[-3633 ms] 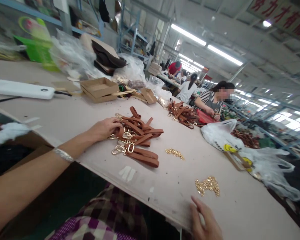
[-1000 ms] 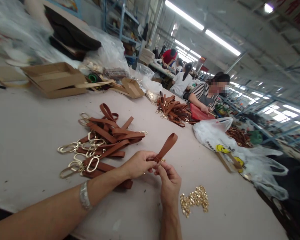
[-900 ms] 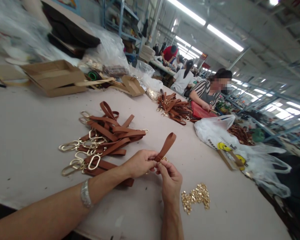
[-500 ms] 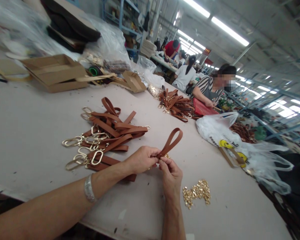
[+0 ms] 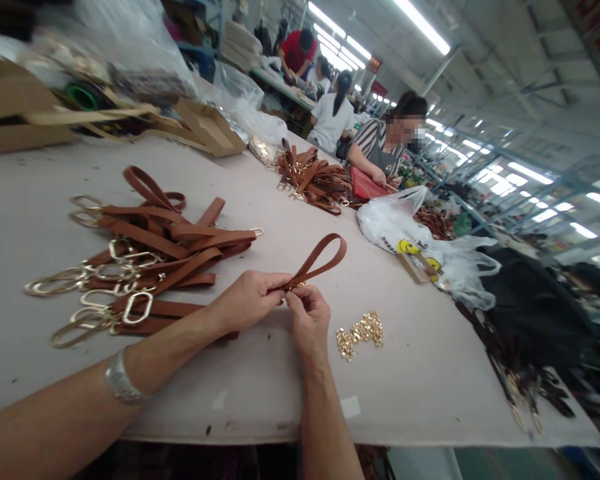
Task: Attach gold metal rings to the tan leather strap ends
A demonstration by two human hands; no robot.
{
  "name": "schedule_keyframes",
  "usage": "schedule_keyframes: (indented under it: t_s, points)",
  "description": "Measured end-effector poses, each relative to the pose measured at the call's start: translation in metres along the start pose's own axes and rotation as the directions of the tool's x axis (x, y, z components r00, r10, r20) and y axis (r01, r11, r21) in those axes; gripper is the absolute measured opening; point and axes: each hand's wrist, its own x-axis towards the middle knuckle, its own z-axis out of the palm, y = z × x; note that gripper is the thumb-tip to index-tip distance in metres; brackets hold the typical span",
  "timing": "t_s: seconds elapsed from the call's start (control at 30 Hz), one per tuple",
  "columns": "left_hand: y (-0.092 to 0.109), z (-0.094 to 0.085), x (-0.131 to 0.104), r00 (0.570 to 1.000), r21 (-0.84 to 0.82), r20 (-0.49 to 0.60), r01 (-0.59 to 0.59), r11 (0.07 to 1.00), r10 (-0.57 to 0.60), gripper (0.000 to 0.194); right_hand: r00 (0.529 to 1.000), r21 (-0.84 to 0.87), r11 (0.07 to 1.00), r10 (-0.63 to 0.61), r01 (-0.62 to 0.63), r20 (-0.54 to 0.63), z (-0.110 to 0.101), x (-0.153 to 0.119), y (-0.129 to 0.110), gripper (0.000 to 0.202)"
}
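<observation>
A broad silver bracelet point(image 5: 123, 379), its surface detail blurred, rings my left forearm point(image 5: 60, 417) at lower left; my left hand point(image 5: 253, 295), right hand point(image 5: 311, 319) and right forearm point(image 5: 327, 420) are bare.

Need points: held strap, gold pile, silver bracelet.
Held strap point(image 5: 339, 252), head view, on the far bend of its loop.
Gold pile point(image 5: 364, 329), head view, on its middle.
Silver bracelet point(image 5: 121, 380), head view, on its outer band.
</observation>
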Motion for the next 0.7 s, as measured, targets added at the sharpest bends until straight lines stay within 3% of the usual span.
schedule_keyframes:
  t_s: [0.13,0.43,0.7]
  points:
    - [-0.0024,0.0037,-0.0002,1.000,0.065,0.005,-0.004,0.998,0.004,0.036,0.999,-0.022,0.998,-0.052,0.052,-0.006,-0.0011,-0.0004,-0.0012,0.011]
    - [-0.0016,0.0045,0.0004,0.994,-0.044,0.009,0.107,0.993,-0.107,0.029,0.998,-0.116,0.991,-0.061,0.061,0.005,-0.0032,-0.0005,0.0001,0.011]
    - [-0.0031,0.0044,0.0004,0.998,-0.008,0.021,0.052,0.999,-0.052,0.035,0.995,-0.185,0.978,-0.095,0.094,0.002,-0.0037,-0.0017,-0.0034,0.007]
